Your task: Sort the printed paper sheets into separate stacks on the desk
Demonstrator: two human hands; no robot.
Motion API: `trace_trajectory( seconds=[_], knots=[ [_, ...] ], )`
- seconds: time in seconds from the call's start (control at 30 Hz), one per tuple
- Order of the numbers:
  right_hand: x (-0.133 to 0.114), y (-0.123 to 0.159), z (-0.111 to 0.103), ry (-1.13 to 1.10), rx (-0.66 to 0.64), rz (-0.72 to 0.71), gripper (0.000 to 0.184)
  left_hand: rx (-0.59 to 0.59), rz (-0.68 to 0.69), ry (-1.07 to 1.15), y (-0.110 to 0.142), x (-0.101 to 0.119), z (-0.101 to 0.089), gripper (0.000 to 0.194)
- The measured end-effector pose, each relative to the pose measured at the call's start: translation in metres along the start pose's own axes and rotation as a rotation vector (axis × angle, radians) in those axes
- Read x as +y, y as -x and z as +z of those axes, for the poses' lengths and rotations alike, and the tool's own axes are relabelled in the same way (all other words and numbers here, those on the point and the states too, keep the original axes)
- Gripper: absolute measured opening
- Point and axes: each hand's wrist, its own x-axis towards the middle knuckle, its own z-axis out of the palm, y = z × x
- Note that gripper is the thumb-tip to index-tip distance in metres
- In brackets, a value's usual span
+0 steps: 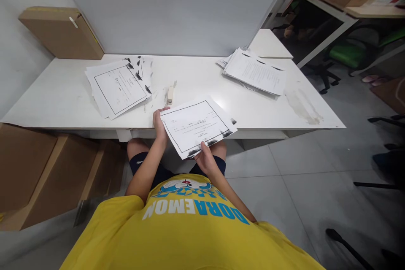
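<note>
Between my hands are printed paper sheets [198, 124] with a black border and dark smudged print along the near edge. They lie partly over the table's front edge. My left hand [160, 124] is closed on their left edge, its fingers partly under the paper. My right hand [205, 157] pinches the near edge, thumb on top and fingers hidden below. Just beyond the sheets stands a small cream stapler [170, 95]. To the left rests a loose pile of similar bordered sheets [118, 88]. Another paper stack [255, 71], printed with text lines, sits at the right.
The white table [190, 71] backs onto a grey panel [177, 8]. A cardboard box [61, 33] leans at the back left corner. More cardboard boxes [60, 181] stand below on the left. A green chair [344, 55] is on the floor at right.
</note>
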Motion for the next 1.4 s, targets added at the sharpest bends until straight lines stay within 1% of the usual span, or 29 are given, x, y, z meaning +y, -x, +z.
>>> trace_trajectory(
  seconds=[0.07,0.1,0.2,0.3,0.4,0.5,0.57,0.63,0.7,0.77,0.83,0.9,0.97,1.07,1.17,1.23,1.3,1.4],
  knots=[
    [0.003,0.003,0.007,0.025,0.014,-0.015,0.05,0.082,0.057,-0.036,0.0,-0.001,-0.002,0.034],
    [0.004,0.004,0.01,0.037,-0.003,-0.018,0.051,0.121,0.071,-0.053,0.001,-0.002,-0.003,0.034],
    [0.004,0.007,0.022,0.086,-0.124,-0.009,0.055,0.138,0.073,-0.184,0.004,-0.003,-0.004,0.033],
    [0.002,0.008,0.032,0.121,-0.218,-0.009,0.056,0.145,0.061,-0.213,0.008,-0.004,-0.005,0.028],
    [0.004,0.008,0.039,0.139,-0.267,-0.016,0.05,0.182,0.079,-0.209,0.011,-0.005,-0.005,0.023],
    [0.006,0.008,0.042,0.149,-0.281,-0.006,0.046,0.212,0.06,-0.185,0.019,-0.006,-0.007,0.034],
    [0.007,0.008,0.043,0.144,-0.273,0.012,0.047,0.153,0.002,-0.147,0.028,-0.007,-0.009,0.042],
    [0.008,0.008,0.042,0.148,-0.264,0.034,0.048,0.022,-0.077,-0.152,0.036,-0.007,-0.012,0.043],
    [0.011,0.009,0.038,0.154,-0.255,0.053,0.049,-0.107,-0.137,-0.205,0.04,-0.006,-0.015,0.042],
    [0.013,0.008,0.031,0.133,-0.193,0.035,0.05,-0.166,-0.149,-0.256,0.04,-0.004,-0.019,0.042],
    [0.014,0.006,0.021,0.088,-0.089,-0.02,0.051,-0.156,-0.126,-0.303,0.035,0.001,-0.023,0.04],
    [0.011,0.002,0.008,0.057,0.024,-0.087,0.047,-0.137,-0.122,-0.35,0.027,0.007,-0.029,0.037],
    [0.003,-0.003,-0.007,0.045,0.126,-0.157,0.04,-0.126,-0.124,-0.388,0.02,0.015,-0.034,0.036],
    [-0.014,-0.011,-0.032,0.013,0.262,-0.262,0.036,-0.109,-0.108,-0.433,0.01,0.027,-0.041,0.037],
    [-0.028,-0.018,-0.053,-0.002,0.303,-0.288,0.034,-0.145,-0.112,-0.484,0.004,0.038,-0.046,0.036],
    [-0.031,-0.021,-0.061,0.028,0.311,-0.276,0.032,-0.185,-0.131,-0.503,0.002,0.044,-0.047,0.034],
    [-0.03,-0.025,-0.063,0.067,0.326,-0.275,0.031,-0.202,-0.156,-0.5,0.003,0.047,-0.048,0.032],
    [-0.026,-0.029,-0.061,0.113,0.34,-0.304,0.037,-0.159,-0.153,-0.47,0.006,0.046,-0.05,0.035]
  ],
)
